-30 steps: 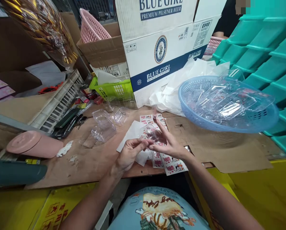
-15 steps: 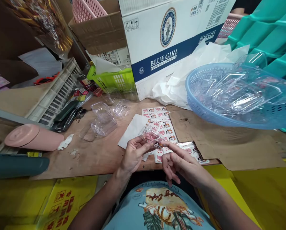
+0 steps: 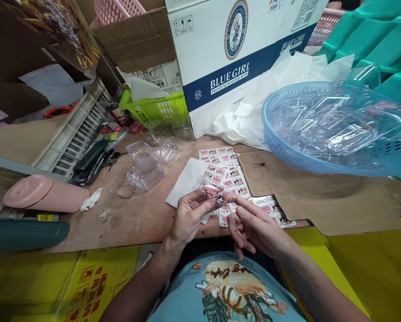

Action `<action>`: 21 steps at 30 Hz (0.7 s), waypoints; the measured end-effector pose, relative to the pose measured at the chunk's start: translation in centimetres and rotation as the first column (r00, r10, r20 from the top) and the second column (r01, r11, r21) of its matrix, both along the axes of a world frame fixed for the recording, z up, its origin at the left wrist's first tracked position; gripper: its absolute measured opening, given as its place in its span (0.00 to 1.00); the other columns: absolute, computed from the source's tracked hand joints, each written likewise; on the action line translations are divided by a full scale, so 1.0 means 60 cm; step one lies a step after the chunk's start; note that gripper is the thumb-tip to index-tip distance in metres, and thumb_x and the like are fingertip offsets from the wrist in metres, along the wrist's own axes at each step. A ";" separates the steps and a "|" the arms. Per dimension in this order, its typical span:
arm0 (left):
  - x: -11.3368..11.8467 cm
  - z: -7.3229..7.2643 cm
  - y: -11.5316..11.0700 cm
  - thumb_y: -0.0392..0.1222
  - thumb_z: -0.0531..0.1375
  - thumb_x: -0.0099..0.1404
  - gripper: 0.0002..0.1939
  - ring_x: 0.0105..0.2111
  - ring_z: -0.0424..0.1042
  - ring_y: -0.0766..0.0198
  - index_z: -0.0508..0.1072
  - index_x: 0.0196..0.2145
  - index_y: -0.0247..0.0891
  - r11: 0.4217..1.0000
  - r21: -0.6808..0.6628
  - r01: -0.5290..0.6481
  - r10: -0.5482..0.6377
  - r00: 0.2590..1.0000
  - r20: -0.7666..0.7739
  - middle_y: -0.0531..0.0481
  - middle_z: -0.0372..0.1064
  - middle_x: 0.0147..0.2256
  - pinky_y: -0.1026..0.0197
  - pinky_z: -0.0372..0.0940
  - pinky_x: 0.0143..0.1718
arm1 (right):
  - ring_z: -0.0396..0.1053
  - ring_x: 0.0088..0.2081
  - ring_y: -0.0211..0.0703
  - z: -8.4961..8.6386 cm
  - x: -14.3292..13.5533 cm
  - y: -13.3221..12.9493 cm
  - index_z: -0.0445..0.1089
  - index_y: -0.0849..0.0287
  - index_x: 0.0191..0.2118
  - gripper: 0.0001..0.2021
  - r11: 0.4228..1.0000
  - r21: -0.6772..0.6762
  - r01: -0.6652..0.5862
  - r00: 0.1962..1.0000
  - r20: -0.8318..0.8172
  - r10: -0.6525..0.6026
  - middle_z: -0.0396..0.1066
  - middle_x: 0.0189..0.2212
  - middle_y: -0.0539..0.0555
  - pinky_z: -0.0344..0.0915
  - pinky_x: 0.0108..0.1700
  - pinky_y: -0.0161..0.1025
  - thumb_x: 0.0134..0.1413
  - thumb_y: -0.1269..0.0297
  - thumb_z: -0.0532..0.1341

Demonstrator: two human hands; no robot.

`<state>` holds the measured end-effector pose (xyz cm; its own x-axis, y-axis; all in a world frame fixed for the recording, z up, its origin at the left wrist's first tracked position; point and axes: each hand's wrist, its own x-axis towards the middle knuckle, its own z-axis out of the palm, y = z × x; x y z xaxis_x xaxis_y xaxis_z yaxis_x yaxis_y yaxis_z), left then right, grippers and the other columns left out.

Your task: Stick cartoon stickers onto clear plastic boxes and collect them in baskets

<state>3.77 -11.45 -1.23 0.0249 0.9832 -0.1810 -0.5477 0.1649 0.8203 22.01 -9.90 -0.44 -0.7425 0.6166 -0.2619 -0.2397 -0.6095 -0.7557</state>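
My left hand [image 3: 189, 215] pinches a small clear plastic case [image 3: 205, 183] between thumb and fingers. Pink lettering and a cartoon cat sticker [image 3: 222, 199] show on it. My right hand [image 3: 254, 226] reaches in from the right, its index fingertip on or very near the cat sticker. Its other fingers are loosely bent and apart, with nothing visible in them. Beneath and beyond the hands lie sticker sheets [image 3: 239, 182] printed with cats and pink text. A white paper sheet [image 3: 186, 181] lies partly under the case.
Several clear plastic cases [image 3: 146, 172] lie at left on the wooden table [image 3: 120, 226]. A blue basket [image 3: 270, 134] full of clear cases stands at right, above flat cardboard [image 3: 308, 201]. Behind are a beer carton [image 3: 203, 58] and a green basket [image 3: 160, 109]. A pink bottle [image 3: 49, 192] lies left.
The camera view has shifted slightly. Both hands keep nearly the same pose around the clear case, with the right index fingertip still at the cat sticker.
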 end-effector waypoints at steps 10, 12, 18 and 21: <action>-0.001 0.005 0.000 0.34 0.69 0.56 0.11 0.44 0.78 0.57 0.81 0.39 0.38 1.000 -0.010 -0.018 0.018 1.000 0.001 0.46 0.79 0.43 0.54 0.71 0.51 | 0.59 0.12 0.31 0.006 -0.005 0.001 0.53 0.54 0.59 0.24 0.999 0.041 0.010 0.998 0.059 -0.012 0.69 0.19 0.44 0.59 0.15 0.28 0.64 0.50 0.57; -0.003 0.004 -0.001 0.34 0.69 0.56 0.10 0.44 0.78 0.57 0.81 0.38 0.38 1.000 -0.009 -0.018 0.019 1.000 0.022 0.47 0.80 0.42 0.53 0.71 0.51 | 0.60 0.12 0.31 0.007 -0.003 0.001 0.54 0.54 0.59 0.23 0.998 0.059 0.005 0.997 0.081 -0.009 0.68 0.19 0.44 0.56 0.15 0.27 0.65 0.50 0.56; -0.005 0.002 -0.004 0.36 0.66 0.60 0.07 0.43 0.79 0.57 0.81 0.38 0.37 1.000 -0.012 -0.027 0.028 0.998 0.056 0.46 0.80 0.42 0.53 0.72 0.50 | 0.60 0.12 0.31 0.012 -0.004 0.001 0.57 0.54 0.57 0.22 0.995 0.099 -0.015 0.987 0.160 -0.001 0.68 0.18 0.43 0.55 0.15 0.26 0.65 0.48 0.56; 0.003 0.004 -0.002 0.40 0.67 0.60 0.05 0.39 0.79 0.59 0.81 0.34 0.36 0.994 -0.041 -0.105 0.106 0.994 0.023 0.46 0.80 0.39 0.54 0.74 0.47 | 0.59 0.12 0.31 0.018 -0.010 0.002 0.58 0.55 0.55 0.23 0.994 0.109 -0.021 0.981 0.196 -0.001 0.67 0.17 0.43 0.56 0.14 0.27 0.63 0.46 0.56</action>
<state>3.95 -11.55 -0.97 -0.0734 0.9725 -0.2210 -0.5845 0.1376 0.7996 21.42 -9.78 0.62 -0.6901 0.6425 -0.3330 -0.0752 -0.5213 -0.8500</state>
